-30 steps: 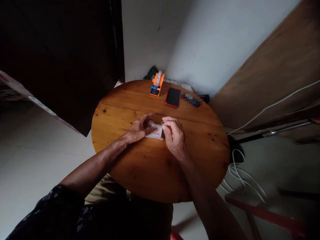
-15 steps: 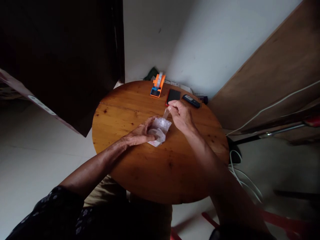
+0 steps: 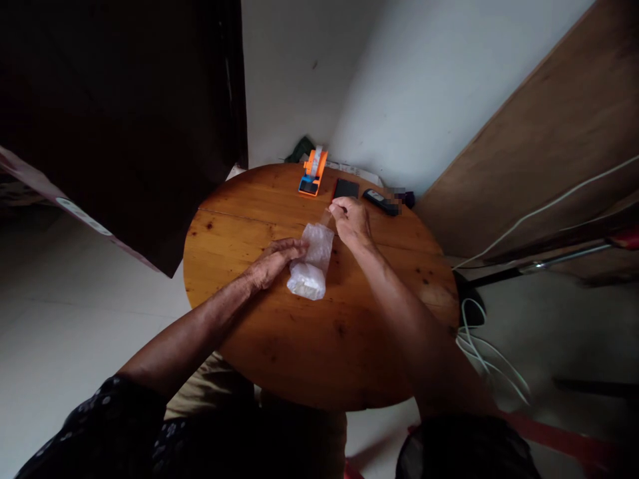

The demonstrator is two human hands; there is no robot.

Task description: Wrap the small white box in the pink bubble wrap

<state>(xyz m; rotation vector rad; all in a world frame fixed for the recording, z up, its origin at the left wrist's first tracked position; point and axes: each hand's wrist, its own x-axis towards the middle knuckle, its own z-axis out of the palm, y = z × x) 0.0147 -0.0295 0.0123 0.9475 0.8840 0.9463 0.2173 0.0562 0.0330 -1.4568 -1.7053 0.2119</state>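
Observation:
A piece of bubble wrap (image 3: 318, 245) lies partly rolled on the round wooden table (image 3: 239, 233), its bulky folded end nearest me. What is wrapped inside, if anything, I cannot make out. My left hand (image 3: 274, 261) rests at its left edge, fingers stretched out and lying flat against the plastic. Beyond the far end of the wrap, my right hand (image 3: 353, 219) is closed in a pinch on a short strip of clear tape (image 3: 328, 217), which hangs down beside the wrap's far edge.
An orange tape dispenser (image 3: 313, 174) stands at the table's back edge. To its right lie a dark phone with a red edge (image 3: 345, 189) and a black handset (image 3: 380, 201). White wall behind; a wooden panel (image 3: 524, 146) and loose white cable (image 3: 469, 339) on the right.
The bubble wrap has been laid out longer, its bulky end now closer to me. My left hand has loosened from around it and flattened. My right hand has shifted slightly left with the tape.

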